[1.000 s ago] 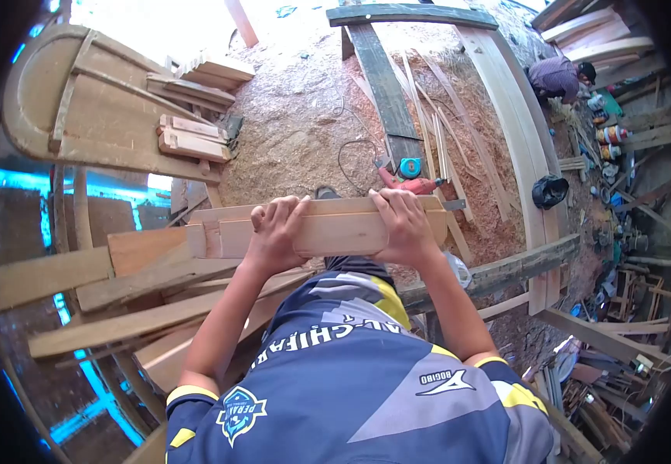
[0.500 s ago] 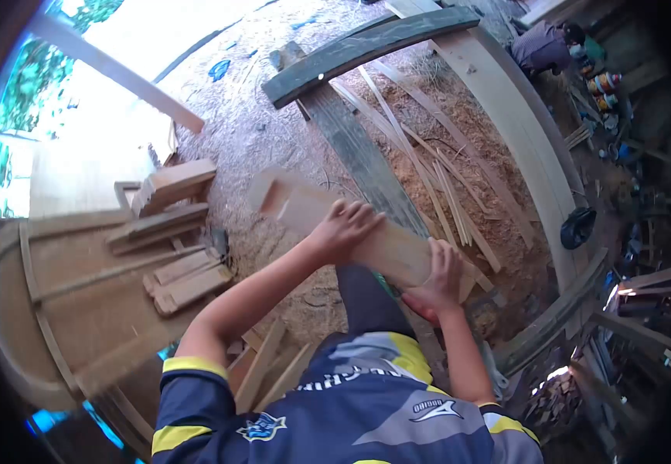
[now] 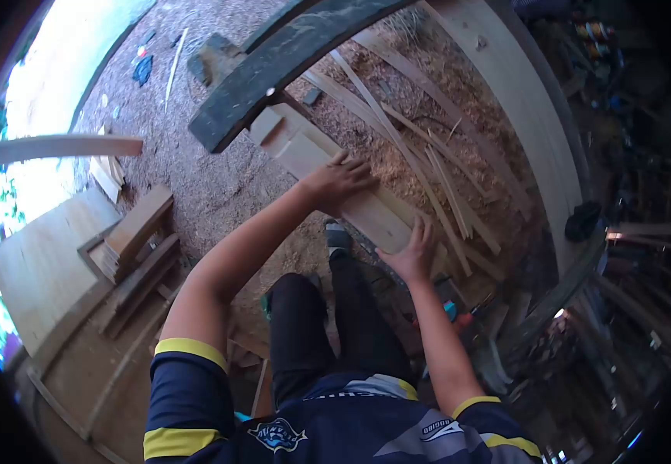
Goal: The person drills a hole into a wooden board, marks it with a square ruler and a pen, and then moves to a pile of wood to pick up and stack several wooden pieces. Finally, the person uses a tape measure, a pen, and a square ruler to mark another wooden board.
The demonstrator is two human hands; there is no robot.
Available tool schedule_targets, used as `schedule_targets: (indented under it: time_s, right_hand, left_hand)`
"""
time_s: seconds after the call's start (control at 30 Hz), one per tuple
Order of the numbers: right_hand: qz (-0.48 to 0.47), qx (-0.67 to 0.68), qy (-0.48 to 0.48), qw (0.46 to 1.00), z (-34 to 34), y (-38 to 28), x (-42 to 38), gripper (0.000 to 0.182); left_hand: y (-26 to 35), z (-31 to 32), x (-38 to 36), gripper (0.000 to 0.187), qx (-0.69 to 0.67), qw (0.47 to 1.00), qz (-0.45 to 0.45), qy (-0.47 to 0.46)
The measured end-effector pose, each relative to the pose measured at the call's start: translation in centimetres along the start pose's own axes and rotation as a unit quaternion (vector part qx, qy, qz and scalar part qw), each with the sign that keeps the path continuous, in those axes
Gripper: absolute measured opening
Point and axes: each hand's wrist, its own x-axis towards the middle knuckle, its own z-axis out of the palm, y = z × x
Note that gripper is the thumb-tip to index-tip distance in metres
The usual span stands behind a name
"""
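A short, thick wooden board (image 3: 378,219) with a stepped notch cut near its far end lies lengthwise along the bench plank, covering most of it. My left hand (image 3: 341,185) is wrapped over the board's middle, fingers across its upper face. At the near end, my right hand (image 3: 410,251) grips the board, its thumb on the left side and its fingers on the right. The notched end is right at a dark, worn crossbeam (image 3: 274,87). My fingers' undersides are hidden.
Thin wood strips (image 3: 405,151) and shavings cover the ground right of the bench. Beyond them runs a long pale board (image 3: 522,116) with a black bag (image 3: 583,222) on its near part. Cut wood pieces (image 3: 136,228) and a plywood panel (image 3: 45,271) are on the left.
Both hands have brought the board from a slant across the bench plank into line with it, notched end at the crossbeam. The camera view has shifted and turned.
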Motion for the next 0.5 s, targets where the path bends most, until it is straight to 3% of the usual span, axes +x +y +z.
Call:
schedule_targets:
  time_s: [0.1,0.27,0.5]
  right_hand:
    - [0.047,0.011,-0.030,0.998,2.3,-0.8,0.3,0.119]
    - [-0.021,0.001,0.036,0.999,3.5,-0.3,0.8,0.123]
    - [-0.004,0.001,0.058,0.998,4.0,0.0,0.8,0.124]
  left_hand:
    - [-2.4,0.4,-0.1,0.126,-0.027,0.999,0.024,-0.040]
    - [-3.1,1.6,-0.1,0.130,-0.017,0.996,0.082,-0.006]
    - [-3.1,1.3,0.5,0.122,-0.009,0.995,0.097,0.031]
